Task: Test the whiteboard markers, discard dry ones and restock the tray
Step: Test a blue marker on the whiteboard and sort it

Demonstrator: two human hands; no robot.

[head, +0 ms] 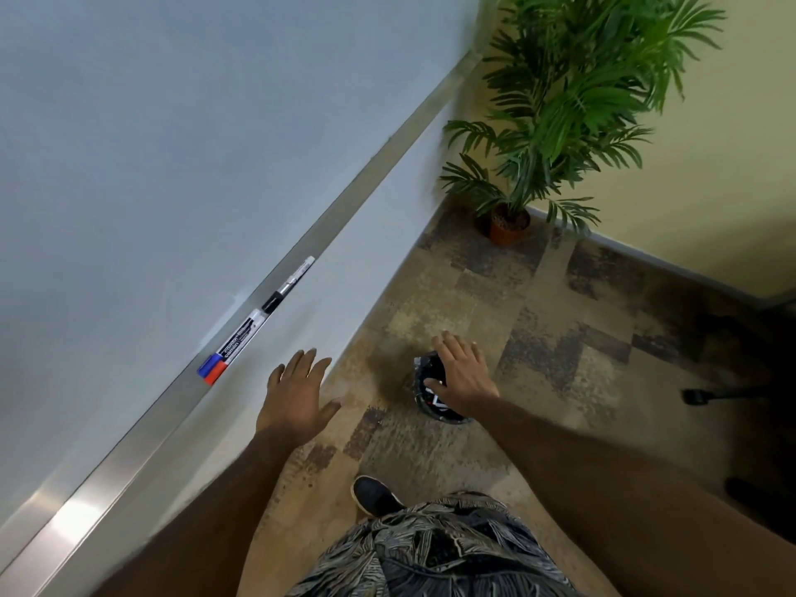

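Three markers (pixel 241 338) lie in the metal tray (pixel 129 445) along the bottom edge of the whiteboard (pixel 150 144). Little of the small dark bin (pixel 428 372) on the carpet (pixel 538 303) can be read. The right hand (pixel 465 383) covers most of its mouth, and the pale scraps inside are too blurred to name. Whether that hand touches the bin cannot be told. At the far right a dark chair base (pixel 706 394) is lost in shadow and cut off by the edge.

The tray runs diagonally from near left to far right, and every marker lies lengthwise along it. A blue-capped marker (pixel 207 364) and a red-capped marker (pixel 217 371) lie side by side, touching, caps at the near end. A black-capped marker (pixel 286 287) lies just beyond them, cap also toward the near end.

The left hand (pixel 297 394) hovers near the tray, below the two coloured caps, with its fingers spread straight and holding nothing. The right hand's fingers are likewise extended and grip nothing.

A potted plant (pixel 560 101) stands in the far corner, and a dark shoe (pixel 374 495) shows near the bottom.
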